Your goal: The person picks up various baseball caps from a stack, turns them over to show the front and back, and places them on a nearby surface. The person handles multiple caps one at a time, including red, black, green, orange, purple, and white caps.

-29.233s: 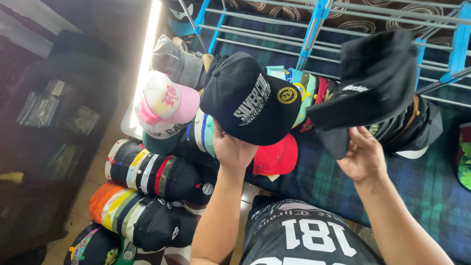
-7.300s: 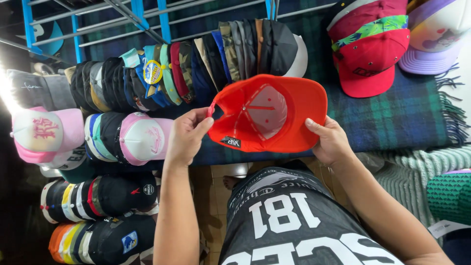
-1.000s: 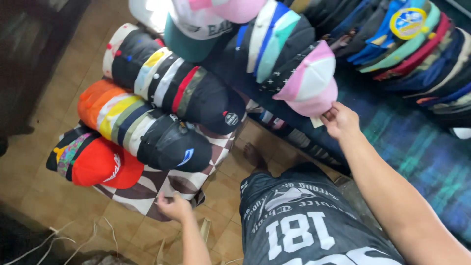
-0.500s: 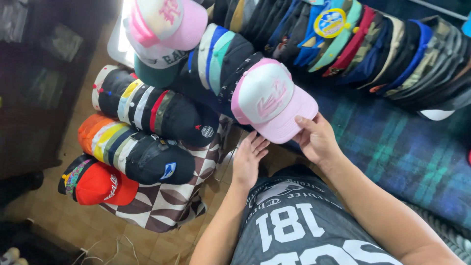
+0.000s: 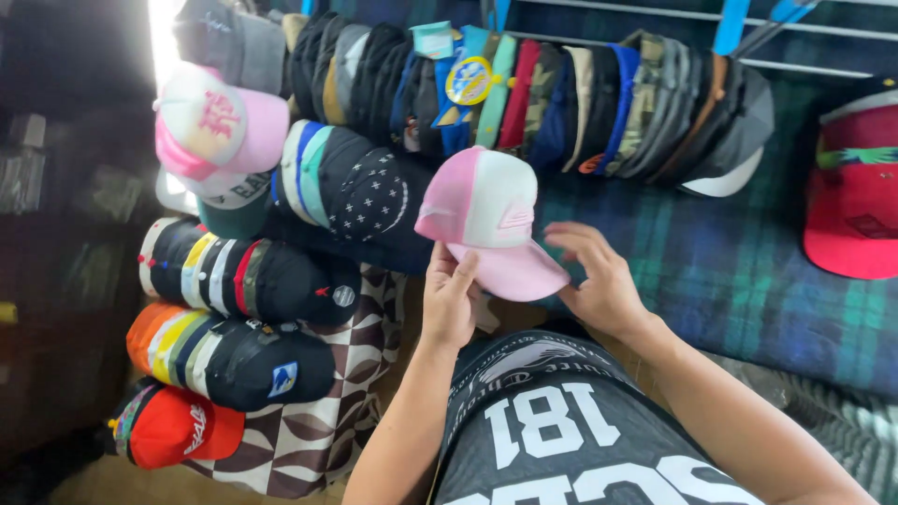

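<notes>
A pink and white trucker cap (image 5: pixel 486 220) is held up in front of me over the edge of a cap display. My left hand (image 5: pixel 451 297) grips its peak from below on the left side. My right hand (image 5: pixel 599 281) touches the peak's right edge, fingers curled beside it. The cap's front panel faces up and to the right. Just left of it stands a row of nested dark caps (image 5: pixel 351 192), one with small white stars.
A long row of nested caps (image 5: pixel 561 108) runs along the back on a dark plaid cloth (image 5: pixel 748 281). More stacked rows lie at the left: (image 5: pixel 238 271), (image 5: pixel 224 360), and a red cap (image 5: pixel 178 430). Red caps (image 5: pixel 856 201) sit at the right.
My left hand has closed onto the pink cap's peak, and the cap has turned so its peak points toward me. The view has swung right and up.
</notes>
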